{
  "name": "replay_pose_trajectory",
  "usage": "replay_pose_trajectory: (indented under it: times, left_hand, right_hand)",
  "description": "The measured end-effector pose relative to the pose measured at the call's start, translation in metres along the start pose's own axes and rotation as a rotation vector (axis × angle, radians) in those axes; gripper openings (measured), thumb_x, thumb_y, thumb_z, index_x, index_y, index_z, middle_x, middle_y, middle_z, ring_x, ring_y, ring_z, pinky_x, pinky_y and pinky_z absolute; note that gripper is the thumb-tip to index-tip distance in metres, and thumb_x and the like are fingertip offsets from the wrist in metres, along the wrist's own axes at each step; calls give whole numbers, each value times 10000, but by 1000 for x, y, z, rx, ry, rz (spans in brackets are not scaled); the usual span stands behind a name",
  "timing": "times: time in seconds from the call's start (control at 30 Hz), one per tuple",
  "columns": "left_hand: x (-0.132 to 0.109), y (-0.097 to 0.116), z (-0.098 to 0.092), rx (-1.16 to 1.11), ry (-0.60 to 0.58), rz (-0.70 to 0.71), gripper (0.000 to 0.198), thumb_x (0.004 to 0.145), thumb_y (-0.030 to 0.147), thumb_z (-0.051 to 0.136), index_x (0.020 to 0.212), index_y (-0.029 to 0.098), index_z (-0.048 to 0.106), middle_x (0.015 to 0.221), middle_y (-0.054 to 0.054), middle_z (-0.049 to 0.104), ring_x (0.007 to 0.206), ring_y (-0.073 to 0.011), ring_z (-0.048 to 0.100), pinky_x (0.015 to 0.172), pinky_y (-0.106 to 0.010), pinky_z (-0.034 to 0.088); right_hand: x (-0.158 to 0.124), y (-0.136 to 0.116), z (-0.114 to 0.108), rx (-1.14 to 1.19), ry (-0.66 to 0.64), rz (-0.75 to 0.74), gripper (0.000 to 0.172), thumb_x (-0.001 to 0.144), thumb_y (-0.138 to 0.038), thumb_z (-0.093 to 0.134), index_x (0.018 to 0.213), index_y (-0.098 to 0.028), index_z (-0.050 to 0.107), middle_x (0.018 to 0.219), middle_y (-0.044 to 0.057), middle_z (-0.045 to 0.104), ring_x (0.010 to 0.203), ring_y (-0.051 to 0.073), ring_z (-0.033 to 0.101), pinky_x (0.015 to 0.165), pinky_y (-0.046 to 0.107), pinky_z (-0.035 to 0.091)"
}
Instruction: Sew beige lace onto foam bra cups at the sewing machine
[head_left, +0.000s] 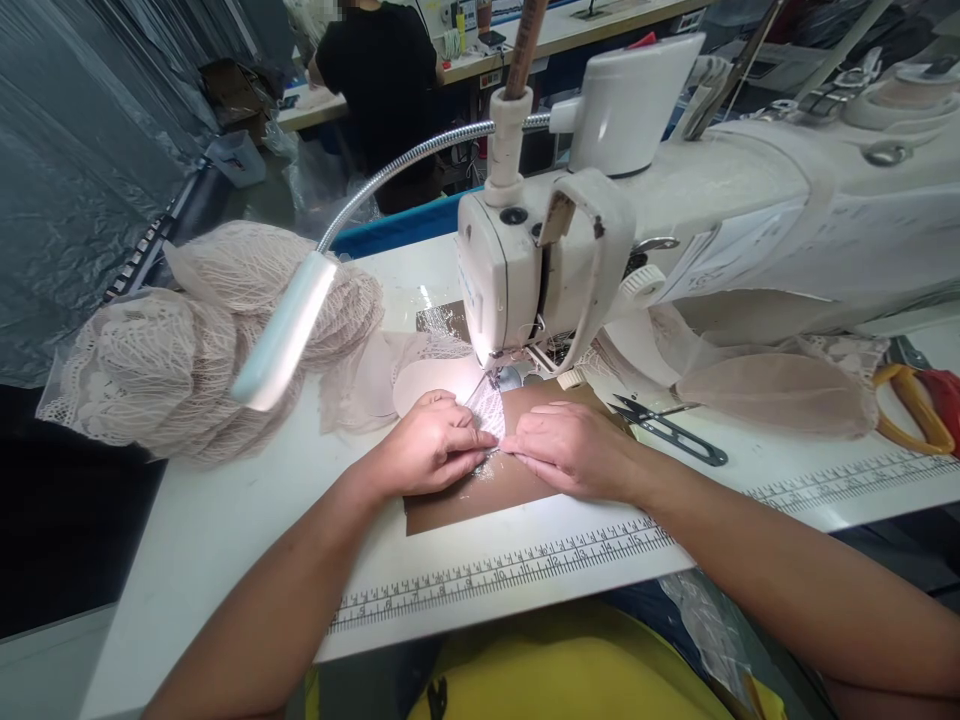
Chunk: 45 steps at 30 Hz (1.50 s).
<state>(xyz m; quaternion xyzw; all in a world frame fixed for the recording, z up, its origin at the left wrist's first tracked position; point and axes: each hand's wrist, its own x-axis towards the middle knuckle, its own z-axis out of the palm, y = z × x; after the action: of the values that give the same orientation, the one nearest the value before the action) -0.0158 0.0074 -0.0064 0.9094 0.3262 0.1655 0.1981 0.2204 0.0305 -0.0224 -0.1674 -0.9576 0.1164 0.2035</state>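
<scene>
Just in front of the needle of a white sewing machine [499,255], a piece of pale lace fabric [491,408] lies under bright lamp light. My left hand [435,442] pinches its near edge from the left, fingers pressed together. From the right, my right hand [566,445] pinches the same edge, its fingertips almost meeting those of the left. Beneath both hands is a brown sheet [450,510] on the table. A pale padded cup [431,380] lies flat behind my left hand, partly covered by it. The needle tip and presser foot are hard to make out.
A heap of beige lace pieces [225,340] sits at the left under a bendable lamp [289,330]. Thread snips [671,430] lie right of my right hand, near beige cups [780,390] and orange-handled scissors [911,405]. A ruler strip [525,572] runs along the front edge. Another person [379,90] sits behind.
</scene>
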Motion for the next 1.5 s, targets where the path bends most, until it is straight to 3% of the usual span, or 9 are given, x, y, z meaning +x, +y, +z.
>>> replay_pose_trajectory:
  times: [0.37,1.5]
  left_hand:
    - [1,0,-2,57,-60,5,289,907,311,485,1131,242,655,852,-44,637,827,-164,563,923,-351,336]
    - [1,1,-3,90,-85,15,305,924,318,454,1152,245,642,823,-43,621,795,-161,548,910,-350,336]
  right_hand:
    - [0,0,-2,7,-5,7,215,841,-141,490,918,-158,690,750,36,649,691,158,540,652,286,415]
    - [-3,4,-2,-22,46,166,194,837,-179,517,904,-174,699,730,31,634,710,165,557,655,278,410]
